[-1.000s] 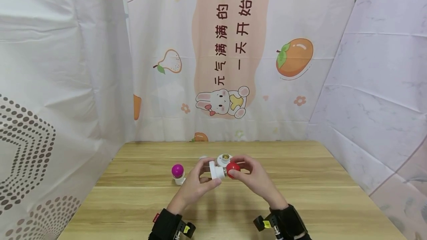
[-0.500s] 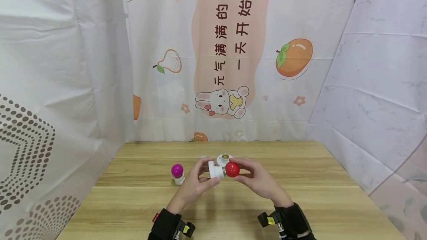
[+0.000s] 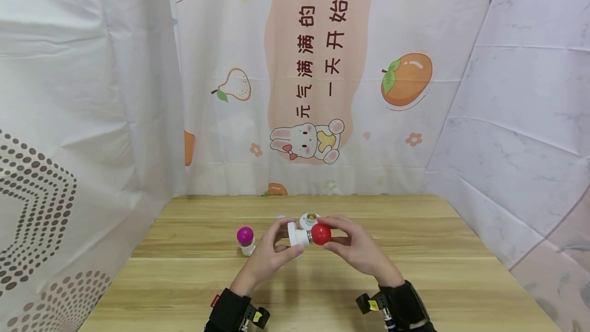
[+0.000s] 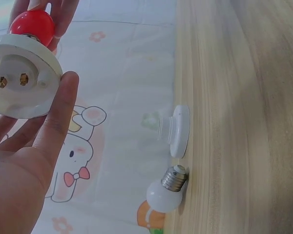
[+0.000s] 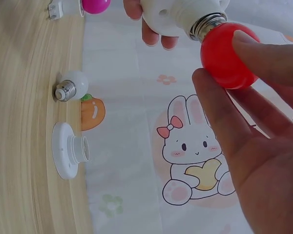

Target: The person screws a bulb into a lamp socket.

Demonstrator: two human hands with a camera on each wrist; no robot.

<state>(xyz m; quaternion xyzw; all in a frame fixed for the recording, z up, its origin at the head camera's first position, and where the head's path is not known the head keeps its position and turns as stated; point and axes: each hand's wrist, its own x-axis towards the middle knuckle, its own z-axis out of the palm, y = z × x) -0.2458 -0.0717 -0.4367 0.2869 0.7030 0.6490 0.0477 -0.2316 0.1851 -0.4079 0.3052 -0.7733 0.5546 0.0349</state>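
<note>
My left hand (image 3: 269, 252) grips a white lamp socket (image 3: 298, 235) by its round base, held above the table and tipped on its side with the mouth to the right. Two brass contacts show on the underside of the socket (image 4: 19, 80) in the left wrist view. A red light bulb (image 3: 321, 234) sits with its metal screw end at the socket's mouth, some thread still showing. My right hand (image 3: 361, 250) pinches the red bulb (image 5: 229, 56) between thumb and fingers. How deep the thread sits inside is hidden.
Behind the hands a second white lamp socket (image 3: 310, 220) stands upright on the wooden table (image 3: 415, 260). A white bulb (image 4: 165, 195) lies near it. At the left stands a magenta bulb (image 3: 245, 236) in a white holder. A printed curtain (image 3: 221, 137) hangs behind.
The right hand has shifted slightly right and turned at the wrist, its thumb moving off the bulb's front to its lower right side. The left hand and socket have barely moved.
</note>
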